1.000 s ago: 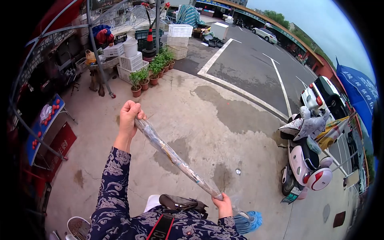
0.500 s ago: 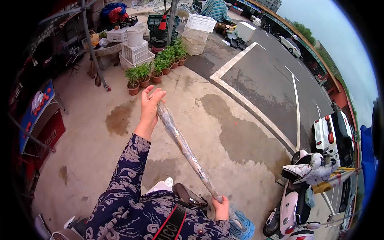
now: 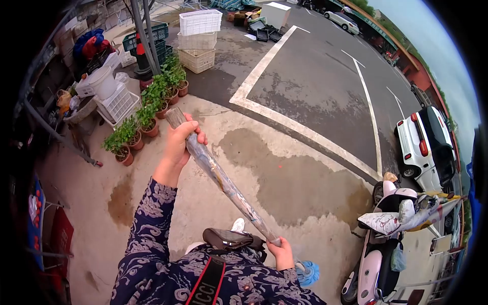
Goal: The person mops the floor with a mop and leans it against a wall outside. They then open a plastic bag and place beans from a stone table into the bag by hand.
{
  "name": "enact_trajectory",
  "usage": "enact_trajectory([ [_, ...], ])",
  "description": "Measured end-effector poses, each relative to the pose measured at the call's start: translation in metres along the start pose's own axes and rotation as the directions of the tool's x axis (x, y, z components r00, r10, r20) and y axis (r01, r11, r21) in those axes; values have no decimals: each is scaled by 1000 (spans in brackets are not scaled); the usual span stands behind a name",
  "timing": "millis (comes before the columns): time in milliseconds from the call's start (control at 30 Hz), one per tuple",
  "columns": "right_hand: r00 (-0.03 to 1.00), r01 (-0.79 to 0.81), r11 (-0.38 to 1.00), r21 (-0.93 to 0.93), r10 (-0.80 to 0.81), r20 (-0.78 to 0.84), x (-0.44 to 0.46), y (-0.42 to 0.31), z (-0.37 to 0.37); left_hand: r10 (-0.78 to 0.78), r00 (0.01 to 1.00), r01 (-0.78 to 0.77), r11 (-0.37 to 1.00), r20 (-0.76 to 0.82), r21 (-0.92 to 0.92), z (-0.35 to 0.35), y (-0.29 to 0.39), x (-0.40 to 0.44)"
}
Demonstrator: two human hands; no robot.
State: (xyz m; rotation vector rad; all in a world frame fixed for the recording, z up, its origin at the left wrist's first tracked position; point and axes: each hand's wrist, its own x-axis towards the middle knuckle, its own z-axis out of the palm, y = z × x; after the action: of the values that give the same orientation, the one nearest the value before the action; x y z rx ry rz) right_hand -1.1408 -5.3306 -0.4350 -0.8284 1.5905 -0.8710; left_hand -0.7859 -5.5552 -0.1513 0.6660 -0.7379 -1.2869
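A long mop (image 3: 227,184) slants across in front of me, its handle wrapped in clear, crinkled plastic. My left hand (image 3: 178,145) is closed around the handle near its bare upper end, which sticks out past the thumb. Lower down, my right hand (image 3: 282,253) grips the same handle close to my body. Beyond that hand, blue mop strands (image 3: 308,273) show near the ground, partly hidden by my sleeve. A brown bag (image 3: 229,238) hangs at my waist, below the handle.
Potted plants (image 3: 147,119) line the left, beside stacked white crates (image 3: 199,40) and a white bucket (image 3: 103,82). A pink scooter (image 3: 373,269) stands at right, with a white car (image 3: 414,147) behind. Wet patches (image 3: 290,183) mark the concrete.
My left hand has gone from loosely opened fingers at the handle's top to a closed grip slightly below its end. The view has turned right, shifting the surroundings leftward.
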Motion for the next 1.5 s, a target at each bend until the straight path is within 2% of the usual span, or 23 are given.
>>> enact_trajectory([
  [33, 989, -143, 906, 398, 119, 83, 34, -14, -4, 14, 999, -14, 1000, -39, -1, 2, -4, 29],
  [67, 958, -281, 642, 713, 236, 165, 62, -43, -5, 33, 997, -33, 999, -65, 12, 6, -5, 53],
  [100, 885, -363, 333, 870, 416, 210, 97, -71, -1, 55, 994, -54, 998, -93, 22, 9, -5, 75],
  [200, 800, -398, -16, 917, 484, 356, 179, -126, 3, 117, 982, -116, 993, -147, 16, 3, -13, 141],
  [233, 798, -394, 26, 919, 505, 328, 212, -151, 10, 135, 977, -136, 991, -163, 7, -2, -19, 170],
  [333, 881, -399, 347, 849, 403, 249, 295, -195, 18, 182, 969, -193, 980, -164, -48, -9, -44, 248],
  [400, 958, -287, 654, 700, 192, 212, 338, -219, 24, 194, 971, -206, 975, -139, -79, -20, -63, 305],
  [433, 986, -130, 900, 416, 72, 151, 337, -263, 30, 179, 976, -189, 979, -122, -76, -23, -74, 332],
  [467, 989, 62, 996, 65, -70, 129, 344, -313, 38, 163, 981, -172, 982, -103, -80, -21, -82, 367],
  [600, 942, 336, 923, -189, -330, 64, 439, -382, 43, 161, 986, -163, 986, -49, -38, -9, -102, 511],
  [667, 994, 109, 991, -75, -110, -1, 483, -438, 59, 142, 989, -142, 990, -41, -3, -4, -108, 582],
  [733, 992, 115, 992, -58, -118, -40, 552, -442, 53, 141, 990, -141, 988, -8, -67, 10, -116, 649],
  [833, 997, 43, 986, -159, -52, -50, 618, -497, 58, 130, 991, -130, 991, 4, 24, 18, -140, 738],
  [933, 990, -14, 994, -107, 29, 140, 735, -506, 52, 131, 991, -129, 990, -28, 53, 11, -170, 834],
  [967, 973, -130, 987, 92, 109, 203, 751, -551, 74, 135, 990, -132, 989, -38, 68, 9, -179, 869],
  [1000, 983, -129, 984, 119, 110, 149, 771, -588, 92, 161, 986, -157, 984, -49, 80, 6, -185, 908],
  [1067, 918, -205, 973, -109, 229, 324, 838, -632, 79, 204, 976, -195, 976, -82, 98, 14, -203, 968],
  [1100, 947, -137, 964, -229, 195, 255, 872, -661, 94, 173, 972, -153, 980, -156, 129, 17, -201, 1004],
  [1200, 921, 56, 997, -46, -34, 388, 966, -705, 112, 261, 947, -217, 950, -188, 224, 15, -195, 1097],
  [1267, 939, 63, 976, -208, 13, 344, 1039, -739, 130, 292, 932, -234, 937, -215, 259, 12, -187, 1143],
  [1300, 904, 306, 905, -294, -179, 389, 1068, -734, 122, 318, 923, -253, 926, -217, 280, 17, -191, 1156],
  [1367, 853, 461, 823, -331, -309, 420, 1130, -746, 133, 354, 906, -281, 913, -234, 296, 6, -194, 1202],
  [1500, 933, 217, 960, -177, -151, 326, 1250, -795, 178, 412, 884, -349, 896, -219, 276, -24, -217, 1316],
])
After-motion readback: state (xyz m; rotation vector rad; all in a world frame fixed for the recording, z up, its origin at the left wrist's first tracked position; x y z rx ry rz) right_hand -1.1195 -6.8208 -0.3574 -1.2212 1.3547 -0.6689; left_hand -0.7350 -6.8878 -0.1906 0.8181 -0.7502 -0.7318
